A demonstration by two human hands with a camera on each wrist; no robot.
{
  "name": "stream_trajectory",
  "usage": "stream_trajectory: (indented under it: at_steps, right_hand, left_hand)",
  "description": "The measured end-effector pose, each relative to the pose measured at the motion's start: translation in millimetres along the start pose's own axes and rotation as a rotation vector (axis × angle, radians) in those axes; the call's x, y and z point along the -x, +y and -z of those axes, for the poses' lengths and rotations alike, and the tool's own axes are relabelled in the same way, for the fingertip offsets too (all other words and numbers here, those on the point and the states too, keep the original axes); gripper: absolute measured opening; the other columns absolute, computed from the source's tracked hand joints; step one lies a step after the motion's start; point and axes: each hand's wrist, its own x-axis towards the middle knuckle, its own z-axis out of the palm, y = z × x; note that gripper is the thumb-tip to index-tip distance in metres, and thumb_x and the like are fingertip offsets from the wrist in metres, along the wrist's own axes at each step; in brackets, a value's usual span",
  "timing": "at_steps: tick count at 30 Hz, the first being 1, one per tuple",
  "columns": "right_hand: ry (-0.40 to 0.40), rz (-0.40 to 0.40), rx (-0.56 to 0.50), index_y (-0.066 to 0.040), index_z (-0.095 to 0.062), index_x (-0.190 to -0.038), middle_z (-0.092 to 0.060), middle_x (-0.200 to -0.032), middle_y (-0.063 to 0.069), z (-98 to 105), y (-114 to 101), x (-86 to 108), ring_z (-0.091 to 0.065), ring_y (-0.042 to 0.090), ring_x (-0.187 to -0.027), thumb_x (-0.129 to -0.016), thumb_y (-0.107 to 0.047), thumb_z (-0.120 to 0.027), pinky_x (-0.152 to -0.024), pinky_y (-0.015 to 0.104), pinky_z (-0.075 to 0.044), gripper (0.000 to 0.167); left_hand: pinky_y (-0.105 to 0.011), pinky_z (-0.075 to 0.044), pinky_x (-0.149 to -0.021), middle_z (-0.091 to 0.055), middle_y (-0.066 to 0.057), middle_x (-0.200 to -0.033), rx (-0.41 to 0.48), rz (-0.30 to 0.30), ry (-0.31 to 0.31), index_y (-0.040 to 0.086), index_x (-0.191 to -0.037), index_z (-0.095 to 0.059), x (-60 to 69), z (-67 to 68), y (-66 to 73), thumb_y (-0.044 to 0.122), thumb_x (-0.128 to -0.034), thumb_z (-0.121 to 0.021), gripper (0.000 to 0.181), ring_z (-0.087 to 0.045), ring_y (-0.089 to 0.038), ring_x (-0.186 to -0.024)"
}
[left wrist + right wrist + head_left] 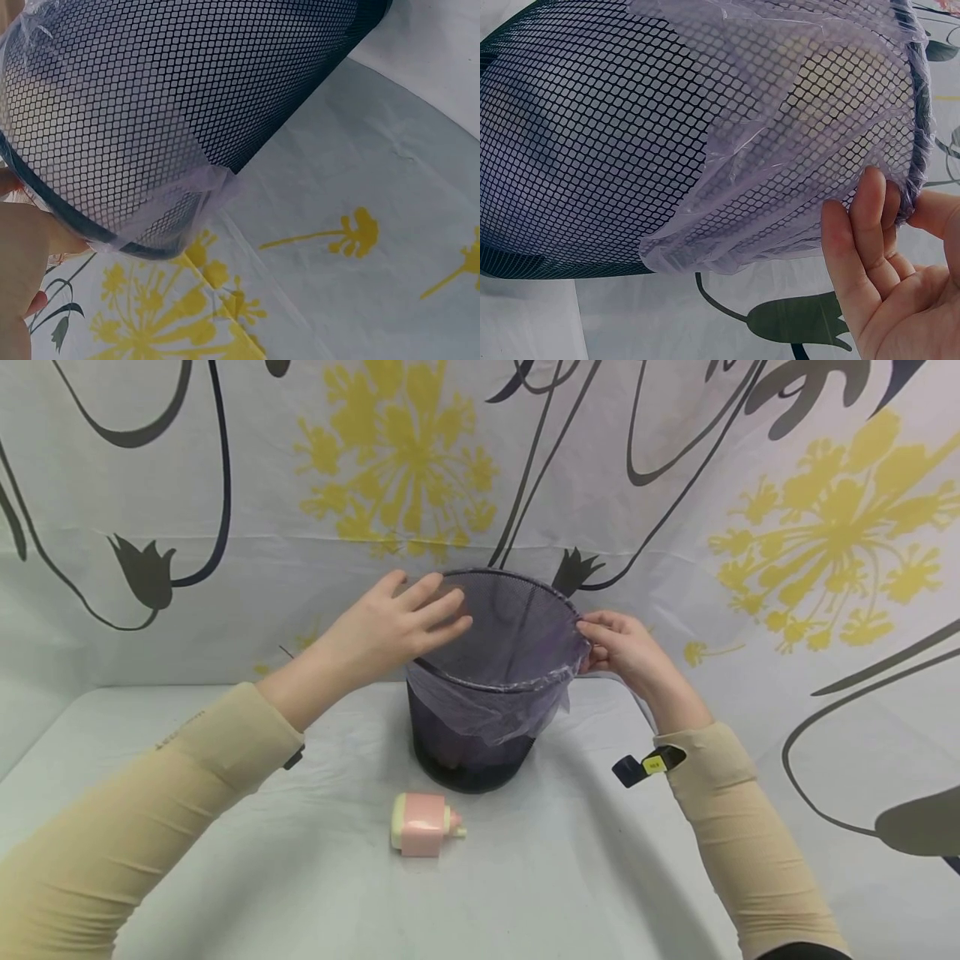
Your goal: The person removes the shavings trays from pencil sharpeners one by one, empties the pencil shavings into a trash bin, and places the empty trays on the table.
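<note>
A black mesh wastebasket [453,756] stands upright on the table, lined with a thin purple trash bag [480,714] whose edge folds down outside the rim. On the right side of that rim, my right hand [618,643] pinches the bag; the right wrist view shows its thumb at the rim and its fingers outside. At the left rim lies my left hand [390,627], fingers extended over the opening. The left wrist view catches only part of this hand [19,270] beside the rim, and its thumb cannot be made out.
A small pink and cream bottle [423,825] with a nozzle lies on its side in front of the wastebasket. The white-covered table [525,893] meets a patterned cloth [262,460] hanging behind. A black strap [637,768] sticks out at the right wrist.
</note>
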Motion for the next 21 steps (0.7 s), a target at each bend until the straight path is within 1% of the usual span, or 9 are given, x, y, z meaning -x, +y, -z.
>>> stream_trajectory:
  at_steps: [4, 9, 16, 18, 21]
  right_hand:
    - [-0.003, 0.004, -0.003, 0.011, -0.043, -0.124, -0.068, -0.081, 0.004, 0.5, 1.1, -1.1, -0.065, 0.014, -0.062, -0.1, -0.014, -0.05, -0.067, 0.03, -0.056, 0.036]
    - [-0.004, 0.009, 0.003, 0.013, -0.042, -0.125, -0.068, -0.082, 0.004, 0.0, 1.0, -0.7, -0.065, 0.013, -0.063, -0.1, -0.014, -0.05, -0.067, 0.029, -0.056, 0.038]
    - [-0.004, 0.009, 0.013, 0.015, -0.04, -0.126, -0.068, -0.081, 0.003, -0.6, -0.6, 1.4, -0.065, 0.013, -0.062, -0.1, -0.014, -0.049, -0.067, 0.029, -0.056, 0.04]
    - [-0.003, 0.006, 0.005, 0.015, -0.04, -0.126, -0.068, -0.081, 0.004, -0.8, -0.9, 1.7, -0.065, 0.014, -0.062, -0.1, -0.014, -0.049, -0.067, 0.029, -0.056, 0.04]
    - [-0.004, 0.003, 0.003, 0.015, -0.04, -0.126, -0.068, -0.08, 0.003, -0.6, -0.7, 1.9, -0.065, 0.013, -0.062, -0.1, -0.013, -0.049, -0.067, 0.029, -0.056, 0.04]
  left_hand:
    - [-0.048, -0.045, -0.084, -0.052, -0.009, -0.131, 0.011, 0.01, -0.015, 0.02, -0.131, -0.059, 2.3, 0.9, -1.2, -0.001, -0.0788, -0.073, 0.058, -0.045, -0.033, -0.119]
    - [-0.048, -0.045, -0.083, -0.052, -0.009, -0.13, 0.019, 0.02, 0.001, 0.019, -0.13, -0.06, 4.6, 1.7, -2.9, -0.001, -0.0806, -0.072, 0.055, -0.045, -0.033, -0.118]
    - [-0.049, -0.045, -0.082, -0.053, -0.01, -0.13, 0.043, 0.03, 0.016, 0.018, -0.131, -0.06, 6.1, 3.4, -5.1, -0.003, -0.0798, -0.072, 0.057, -0.045, -0.035, -0.119]
    - [-0.05, -0.045, -0.083, -0.053, -0.01, -0.131, 0.047, 0.033, 0.006, 0.019, -0.131, -0.059, 6.3, 4.3, -5.3, -0.003, -0.08, -0.072, 0.057, -0.045, -0.035, -0.12]
    - [-0.05, -0.045, -0.085, -0.052, -0.01, -0.132, 0.042, 0.03, -0.027, 0.019, -0.133, -0.058, 7.4, 5.1, -4.5, -0.004, -0.0792, -0.073, 0.06, -0.045, -0.034, -0.121]
